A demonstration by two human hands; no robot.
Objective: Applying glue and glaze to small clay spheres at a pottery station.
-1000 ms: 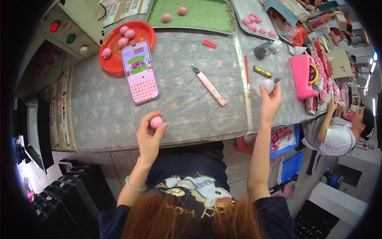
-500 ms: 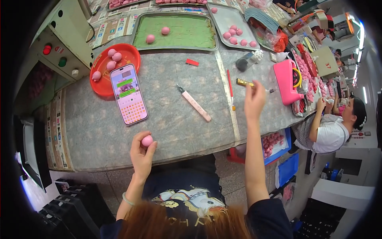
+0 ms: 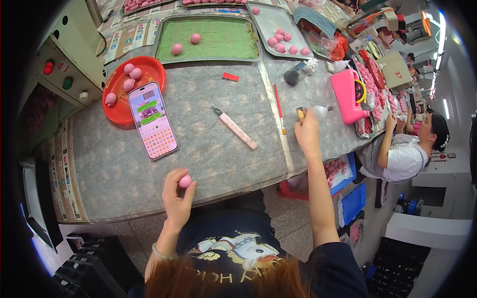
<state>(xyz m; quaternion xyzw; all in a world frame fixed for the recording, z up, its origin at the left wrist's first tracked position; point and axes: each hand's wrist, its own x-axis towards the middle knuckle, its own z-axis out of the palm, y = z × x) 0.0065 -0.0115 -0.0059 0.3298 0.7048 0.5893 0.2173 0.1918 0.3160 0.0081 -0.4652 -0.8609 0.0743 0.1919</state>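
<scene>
My left hand (image 3: 177, 201) pinches a small pink ball (image 3: 185, 181) between thumb and fingers at the table's front edge. Out to the right, my right hand (image 3: 308, 134) has its fingers closed on a small gold tube (image 3: 300, 113), whose lower end they cover. Just beyond those fingers lies a whitish squeeze bottle (image 3: 320, 112) with a dark tip, partly hidden. Left of this hand is a thin red brush (image 3: 278, 109). A craft knife with a pale pink handle (image 3: 237, 130) rests mid-table. A lit phone (image 3: 153, 120) leans over the rim of a red plate (image 3: 112, 79) with several pink balls.
Two trays stand at the back, a green-lined one (image 3: 218, 37) and a grey one (image 3: 268, 25), both with pink balls. A pink tape dispenser (image 3: 344, 99) and a dark-filled bottle (image 3: 295, 74) are at right. A co-worker (image 3: 407, 144) sits beyond. A control box (image 3: 59, 54) stands left.
My right hand has come down and slightly left, and the gold tube has turned from lying sideways to pointing away. The whitish bottle now shows. My left hand still holds the ball.
</scene>
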